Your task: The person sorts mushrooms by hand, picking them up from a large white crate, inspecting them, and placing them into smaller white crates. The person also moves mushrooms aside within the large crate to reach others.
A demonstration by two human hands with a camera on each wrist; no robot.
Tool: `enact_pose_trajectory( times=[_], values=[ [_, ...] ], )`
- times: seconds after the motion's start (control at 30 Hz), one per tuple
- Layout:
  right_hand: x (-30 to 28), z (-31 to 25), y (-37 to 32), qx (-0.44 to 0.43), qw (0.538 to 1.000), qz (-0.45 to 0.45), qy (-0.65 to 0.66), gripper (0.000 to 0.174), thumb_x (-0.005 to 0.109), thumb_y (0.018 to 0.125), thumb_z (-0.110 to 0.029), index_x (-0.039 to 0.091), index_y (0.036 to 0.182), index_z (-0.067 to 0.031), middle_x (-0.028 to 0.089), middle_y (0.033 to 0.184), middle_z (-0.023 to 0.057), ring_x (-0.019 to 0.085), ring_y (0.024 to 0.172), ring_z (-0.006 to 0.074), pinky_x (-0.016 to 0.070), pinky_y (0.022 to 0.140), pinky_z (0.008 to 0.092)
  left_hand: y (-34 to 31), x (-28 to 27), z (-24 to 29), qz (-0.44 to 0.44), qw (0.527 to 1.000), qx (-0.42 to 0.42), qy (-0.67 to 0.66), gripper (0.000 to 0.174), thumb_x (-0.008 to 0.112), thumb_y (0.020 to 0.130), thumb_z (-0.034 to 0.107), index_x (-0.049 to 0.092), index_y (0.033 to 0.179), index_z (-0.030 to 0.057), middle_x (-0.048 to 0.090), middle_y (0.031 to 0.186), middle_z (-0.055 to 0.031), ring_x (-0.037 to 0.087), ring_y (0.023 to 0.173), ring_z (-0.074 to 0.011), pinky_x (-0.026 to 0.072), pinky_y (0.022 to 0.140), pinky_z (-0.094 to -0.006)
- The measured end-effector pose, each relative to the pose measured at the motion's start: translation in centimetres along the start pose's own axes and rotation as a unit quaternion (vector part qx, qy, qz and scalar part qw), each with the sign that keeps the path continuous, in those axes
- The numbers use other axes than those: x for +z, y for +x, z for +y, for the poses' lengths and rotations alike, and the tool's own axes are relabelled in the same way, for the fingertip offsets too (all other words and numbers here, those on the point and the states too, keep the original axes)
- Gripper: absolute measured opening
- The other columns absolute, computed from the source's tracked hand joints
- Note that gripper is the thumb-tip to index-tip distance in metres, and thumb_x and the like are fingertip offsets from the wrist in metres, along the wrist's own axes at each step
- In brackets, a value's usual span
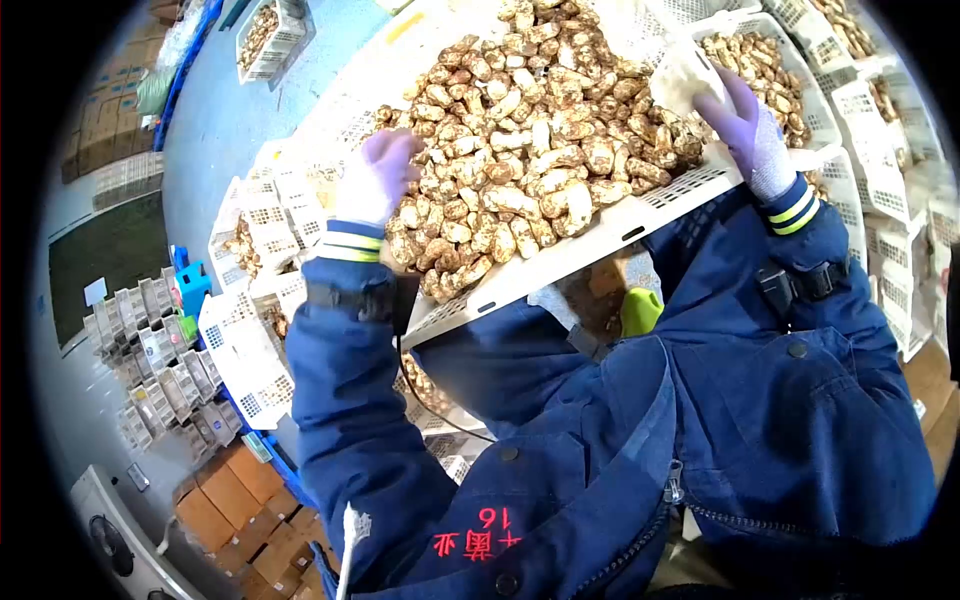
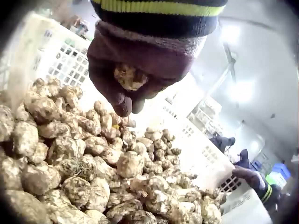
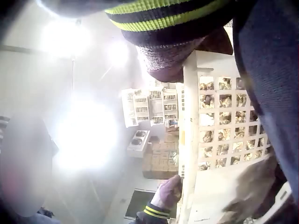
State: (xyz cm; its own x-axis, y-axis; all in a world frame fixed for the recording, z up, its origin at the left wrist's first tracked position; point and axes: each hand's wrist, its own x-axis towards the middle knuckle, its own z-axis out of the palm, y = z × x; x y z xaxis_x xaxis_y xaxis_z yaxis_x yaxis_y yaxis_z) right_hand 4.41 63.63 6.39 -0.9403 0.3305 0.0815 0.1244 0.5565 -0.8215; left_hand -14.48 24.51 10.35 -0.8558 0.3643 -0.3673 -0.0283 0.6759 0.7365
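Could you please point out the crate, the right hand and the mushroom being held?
crate [image 1: 570, 255]: head view, on its white near rim.
right hand [image 1: 748, 125]: head view, on the back of the hand.
mushroom [image 2: 130, 77]: left wrist view, on its middle, in the left hand [image 2: 154, 58].

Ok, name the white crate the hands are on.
Only the big front crate heaped with mushrooms: right hand grips its corner, left hand holds a mushroom over its pile.

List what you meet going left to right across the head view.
stacked small crates on the floor → left hand → mushroom pile → right hand → white crates at the side
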Motion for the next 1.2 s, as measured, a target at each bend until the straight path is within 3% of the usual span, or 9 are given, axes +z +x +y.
enact_pose_trajectory(
  times=[0.13,0.33,0.5,0.63,0.73,0.77,0.83,0.93,1.2],
  values=[
    [0.2,0.5,0.2,-0.006,1.000,-0.011,-0.002,0.064,0.059,0.092,-0.035,0.042,0.137,0.0062,0.047,0.138,0.0233,0.052,0.120,0.0286,0.0419,0.100,0.0339,3.4,4.0,0.1,-0.079,0.893,0.183,0.404,0.033,0.061,0.088,0.023,0.064,0.116,0.0066,0.063,0.116,-0.0177,0.062,0.105,-0.0329,0.0484,0.092,-0.0390],
    [0.0,-1.1,0.1,0.034,0.999,0.004,0.020,0.070,0.060,0.089,-0.041,0.042,0.137,0.0066,0.055,0.129,0.0242,0.052,0.122,0.0295,0.0396,0.102,0.0344,2.0,4.3,0.7,-0.141,0.902,0.081,0.400,0.038,0.069,0.082,0.031,0.067,0.107,0.0030,0.068,0.092,-0.0211,0.066,0.090,-0.0332,0.0509,0.082,-0.0381],
    [-0.1,-0.7,0.0,0.016,1.000,0.004,0.009,0.066,0.059,0.090,-0.042,0.045,0.135,0.0052,0.055,0.130,0.0227,0.052,0.122,0.0293,0.0398,0.102,0.0368,-2.0,0.5,-0.3,-0.151,0.982,-0.030,-0.112,0.041,0.062,0.088,0.035,0.064,0.107,-0.0019,0.067,0.089,-0.0116,0.065,0.074,-0.0190,0.0513,0.064,-0.0272],
    [0.0,-0.7,0.0,-0.026,1.000,0.000,-0.009,0.062,0.059,0.091,-0.040,0.047,0.133,0.0040,0.057,0.125,0.0228,0.055,0.116,0.0307,0.0429,0.098,0.0367,-2.8,-1.9,-1.4,-0.066,0.839,0.000,-0.540,0.054,0.052,0.094,0.046,0.056,0.119,-0.0018,0.063,0.103,-0.0175,0.066,0.084,-0.0241,0.0553,0.060,-0.0267],
    [0.2,-0.1,0.1,-0.018,1.000,0.011,0.003,0.059,0.059,0.091,-0.038,0.048,0.133,0.0032,0.059,0.122,0.0218,0.058,0.112,0.0302,0.0439,0.096,0.0363,1.0,0.0,-0.5,-0.279,0.686,-0.029,-0.671,0.047,0.061,0.092,0.045,0.062,0.106,0.0005,0.064,0.095,-0.0152,0.063,0.076,-0.0201,0.0487,0.054,-0.0287],
    [0.1,-0.9,0.0,0.004,1.000,0.016,0.005,0.059,0.059,0.091,-0.037,0.048,0.132,0.0030,0.059,0.121,0.0216,0.058,0.111,0.0301,0.0443,0.095,0.0364,2.3,1.1,0.0,-0.089,0.912,-0.048,-0.398,0.033,0.063,0.092,0.036,0.065,0.098,0.0039,0.064,0.080,-0.0102,0.060,0.064,-0.0169,0.0427,0.050,-0.0295],
    [0.0,-1.7,-0.2,0.034,0.999,0.014,0.012,0.058,0.059,0.091,-0.037,0.048,0.132,0.0027,0.061,0.119,0.0211,0.059,0.109,0.0294,0.0450,0.094,0.0365,4.3,4.5,3.5,-0.016,0.999,-0.021,-0.046,0.039,0.068,0.084,0.034,0.066,0.102,-0.0002,0.067,0.081,-0.0142,0.065,0.070,-0.0232,0.0517,0.065,-0.0340],
    [0.3,-1.3,0.1,0.018,0.999,0.040,0.005,0.060,0.062,0.089,-0.038,0.049,0.132,0.0017,0.062,0.118,0.0205,0.060,0.110,0.0272,0.0465,0.092,0.0356,7.0,9.4,5.2,0.042,0.916,0.031,0.398,0.057,0.071,0.077,0.037,0.061,0.115,-0.0043,0.065,0.111,-0.0238,0.065,0.101,-0.0330,0.0507,0.091,-0.0385],
    [0.2,-1.7,-0.1,0.047,0.997,0.017,0.052,0.055,0.060,0.089,-0.035,0.051,0.129,0.0030,0.063,0.112,0.0199,0.061,0.104,0.0288,0.0470,0.091,0.0356,7.1,12.6,6.0,0.007,0.911,0.011,0.412,0.047,0.069,0.082,0.032,0.058,0.115,0.0002,0.064,0.113,-0.0190,0.062,0.110,-0.0304,0.0489,0.093,-0.0414]
  ],
)
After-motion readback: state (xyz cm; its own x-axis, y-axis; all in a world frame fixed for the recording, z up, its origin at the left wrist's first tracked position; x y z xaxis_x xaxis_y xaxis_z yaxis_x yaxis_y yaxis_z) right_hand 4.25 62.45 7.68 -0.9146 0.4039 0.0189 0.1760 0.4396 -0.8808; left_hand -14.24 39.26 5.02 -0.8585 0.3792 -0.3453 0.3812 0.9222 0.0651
